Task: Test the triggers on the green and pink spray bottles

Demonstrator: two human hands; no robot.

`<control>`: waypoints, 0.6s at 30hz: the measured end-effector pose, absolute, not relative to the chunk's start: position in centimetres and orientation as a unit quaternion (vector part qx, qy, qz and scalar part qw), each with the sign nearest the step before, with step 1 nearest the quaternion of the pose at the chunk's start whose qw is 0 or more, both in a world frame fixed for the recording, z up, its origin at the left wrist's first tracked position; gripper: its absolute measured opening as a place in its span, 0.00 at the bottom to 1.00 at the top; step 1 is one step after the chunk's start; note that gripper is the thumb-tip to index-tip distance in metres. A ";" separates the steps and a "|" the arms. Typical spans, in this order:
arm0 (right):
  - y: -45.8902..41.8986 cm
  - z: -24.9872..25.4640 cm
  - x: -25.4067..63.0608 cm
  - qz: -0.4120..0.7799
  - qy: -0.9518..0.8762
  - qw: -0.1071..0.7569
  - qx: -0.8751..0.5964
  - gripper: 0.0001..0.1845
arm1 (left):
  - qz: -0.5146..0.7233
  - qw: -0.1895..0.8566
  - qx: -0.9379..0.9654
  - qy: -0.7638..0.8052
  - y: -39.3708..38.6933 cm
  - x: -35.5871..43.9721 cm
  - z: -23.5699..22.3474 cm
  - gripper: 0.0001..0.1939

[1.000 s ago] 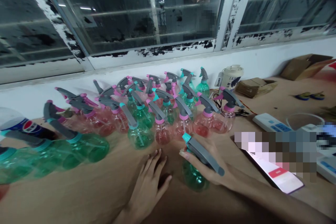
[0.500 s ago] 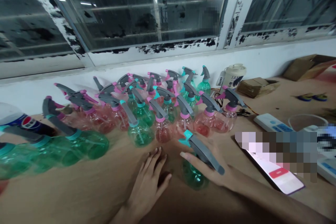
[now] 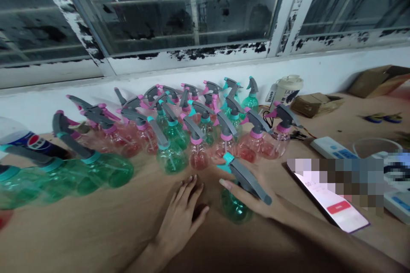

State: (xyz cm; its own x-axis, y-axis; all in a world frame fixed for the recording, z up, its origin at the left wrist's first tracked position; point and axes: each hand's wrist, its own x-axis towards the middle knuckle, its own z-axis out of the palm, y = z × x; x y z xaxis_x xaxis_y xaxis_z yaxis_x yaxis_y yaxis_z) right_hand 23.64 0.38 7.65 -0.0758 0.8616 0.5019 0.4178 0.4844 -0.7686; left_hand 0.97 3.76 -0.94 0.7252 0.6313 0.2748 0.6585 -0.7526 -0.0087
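My right hand (image 3: 256, 194) is wrapped round the neck of a green spray bottle (image 3: 236, 210) with a grey and turquoise trigger head. The bottle stands upright on the wooden table (image 3: 105, 239), and its far side is hidden by the hand. To its left my left hand (image 3: 182, 213) lies flat on the table, fingers spread, holding nothing. Just beyond the hands is a front row of bottles, among them a green spray bottle (image 3: 173, 160) and a pink spray bottle (image 3: 199, 153).
Several more pink and green bottles crowd back toward the wall, with green ones (image 3: 109, 170) at left beside a Pepsi bottle (image 3: 35, 143). On the right are a lit phone (image 3: 346, 209), a white power strip (image 3: 333, 149), a paper cup (image 3: 290, 87) and a cardboard box (image 3: 315, 104).
Both hands stay in nearly the same place, the right still on the green bottle. The whole view has shifted slightly.
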 end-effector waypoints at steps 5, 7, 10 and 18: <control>0.4 7.8 23.6 0.250 -0.689 0.508 -0.453 0.04 | -0.135 0.046 -0.927 -0.348 3.8 1.0 -0.9 0.24; 0.4 7.8 23.6 0.243 -0.694 0.503 -0.454 0.01 | -0.138 0.045 -0.926 -0.348 3.9 1.0 -1.0 0.25; 0.5 7.8 23.6 0.238 -0.703 0.500 -0.447 0.04 | -0.146 0.047 -0.925 -0.347 3.9 1.1 -1.1 0.25; 0.8 8.0 23.5 0.233 -0.708 0.493 -0.449 0.16 | -0.133 0.035 -0.927 -0.349 3.8 1.2 -0.7 0.24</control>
